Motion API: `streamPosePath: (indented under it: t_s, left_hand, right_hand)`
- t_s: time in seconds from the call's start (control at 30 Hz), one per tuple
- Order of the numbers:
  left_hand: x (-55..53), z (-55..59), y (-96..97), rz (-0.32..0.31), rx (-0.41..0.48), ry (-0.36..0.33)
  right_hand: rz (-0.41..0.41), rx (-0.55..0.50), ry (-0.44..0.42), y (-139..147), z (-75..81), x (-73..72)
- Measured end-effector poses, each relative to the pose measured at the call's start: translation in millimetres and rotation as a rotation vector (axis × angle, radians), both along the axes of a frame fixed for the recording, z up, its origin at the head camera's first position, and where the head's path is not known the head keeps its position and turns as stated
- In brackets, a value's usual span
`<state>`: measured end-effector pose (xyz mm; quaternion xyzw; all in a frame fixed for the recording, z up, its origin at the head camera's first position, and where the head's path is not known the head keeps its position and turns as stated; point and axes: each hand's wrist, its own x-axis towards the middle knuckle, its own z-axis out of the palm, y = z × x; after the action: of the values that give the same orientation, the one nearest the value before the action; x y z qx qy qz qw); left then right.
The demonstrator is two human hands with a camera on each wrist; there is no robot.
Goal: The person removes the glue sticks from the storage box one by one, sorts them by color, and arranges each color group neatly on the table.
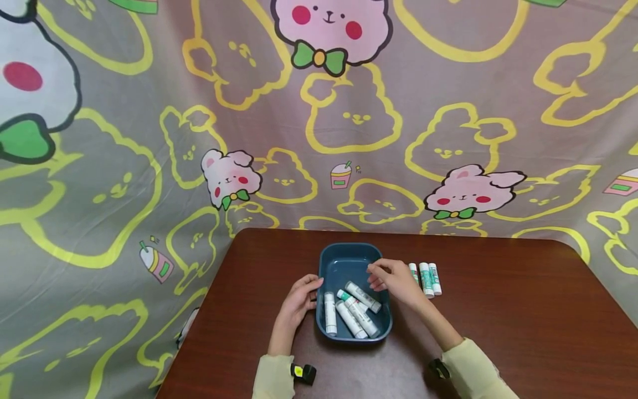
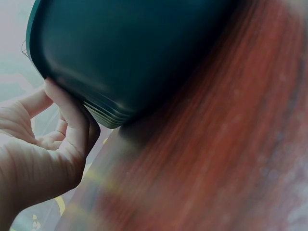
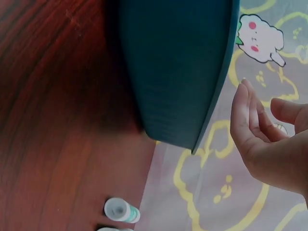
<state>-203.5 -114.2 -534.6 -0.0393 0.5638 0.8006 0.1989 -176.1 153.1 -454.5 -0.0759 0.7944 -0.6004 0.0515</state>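
A dark blue-green tray (image 1: pixel 354 338) stands on the brown table. Several white glue sticks (image 1: pixel 330 313) lie in its near half, one of them with a green band. My left hand (image 1: pixel 299 296) holds the tray by its left side, fingertips at the rim; the left wrist view shows the bent fingers (image 2: pixel 72 115) against the wall. Over the right rim hovers my right hand (image 1: pixel 396 281), its fingers loosely bent with nothing between them. In the right wrist view that hand (image 3: pixel 269 130) appears beyond the tray's outer wall (image 3: pixel 178 72).
Three more glue sticks (image 1: pixel 426 280) lie side by side on the table (image 1: pixel 508 310), right of the tray. One glue stick's end (image 3: pixel 118 210) shows low in the right wrist view. A patterned cloth (image 1: pixel 349 127) hangs behind the table and along its left.
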Motion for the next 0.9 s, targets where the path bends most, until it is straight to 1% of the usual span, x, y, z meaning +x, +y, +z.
streamPosePath:
  t_s: [0.3,0.53,0.67,0.77,0.9]
  left_hand:
    - [-0.2,-0.1,-0.1,0.001,-0.007,-0.003]
    - [-1.0,-0.8,0.0,-0.005,-0.014,0.004]
    - [-0.8,-1.0,-0.8,-0.013,-0.014,0.012]
    - [-0.3,-1.1,-1.1,-0.015,-0.013,0.014]
    - [-1.1,-1.3,-0.5,-0.012,-0.007,0.009]
  right_hand:
    - [0.084,0.082,-0.039,-11.1,-7.9,1.0]
    - [0.107,0.153,-0.054,-16.9,-16.6,2.4]
    - [0.122,0.207,-0.041,-19.1,-17.0,2.9]
    - [0.145,0.259,-0.014,-20.5,-16.9,3.0]
    - [0.166,0.296,-0.001,-22.4,-16.9,2.1]
